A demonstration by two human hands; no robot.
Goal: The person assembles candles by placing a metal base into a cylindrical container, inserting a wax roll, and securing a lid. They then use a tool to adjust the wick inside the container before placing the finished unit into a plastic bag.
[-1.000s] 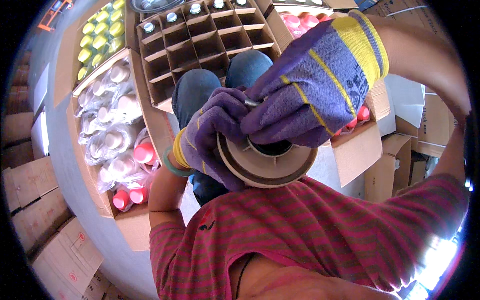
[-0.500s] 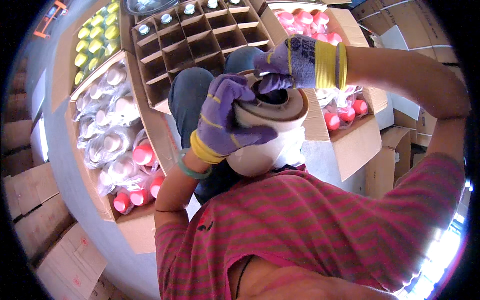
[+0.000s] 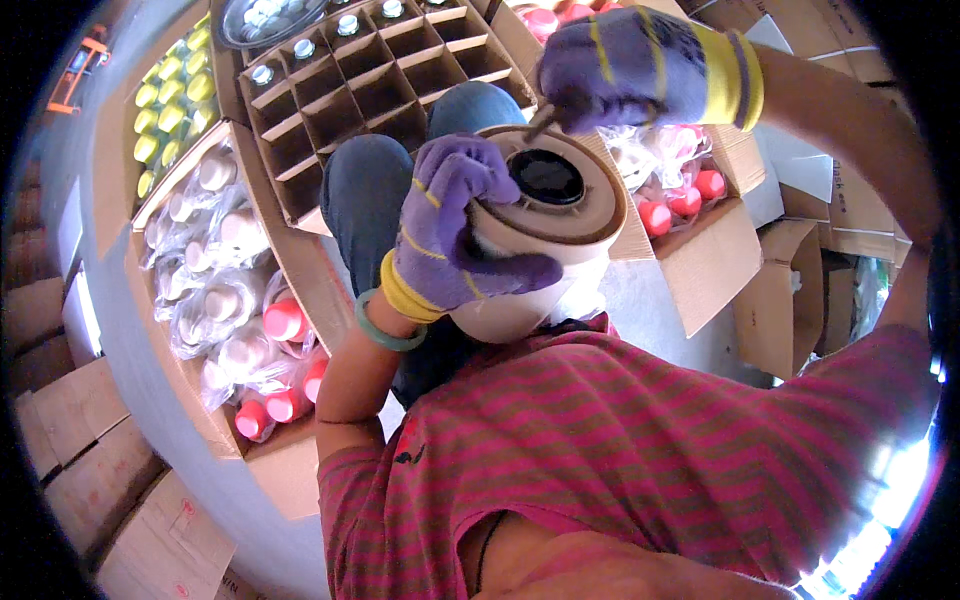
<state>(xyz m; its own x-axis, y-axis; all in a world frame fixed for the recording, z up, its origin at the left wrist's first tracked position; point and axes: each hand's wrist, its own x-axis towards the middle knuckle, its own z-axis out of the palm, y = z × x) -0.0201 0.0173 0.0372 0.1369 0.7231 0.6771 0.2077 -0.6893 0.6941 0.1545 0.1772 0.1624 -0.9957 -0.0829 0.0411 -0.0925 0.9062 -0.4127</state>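
A cream, rounded vessel rests tilted in my lap. Its round end faces up, with a brownish ring around a glossy black circle. My left hand, in a purple and yellow glove, is wrapped around the vessel's near-left side, thumb spread along the front and fingers curled at the rim. Over the far right rim, my right hand is closed in a matching glove, apart from the black circle. A thin brownish piece sticks out by its fingertips; its kind does not show.
Ahead stands a divided carton with several silver-capped bottles. An open carton of bagged, red- and cream-topped containers sits left, a yellow-capped bottle carton beyond it. Another open carton lies right. A black basin holds small pale pieces.
My right hand has lifted off the vessel's centre and moved right and up, uncovering the black circle. My left hand keeps its grip. The view has shifted slightly.
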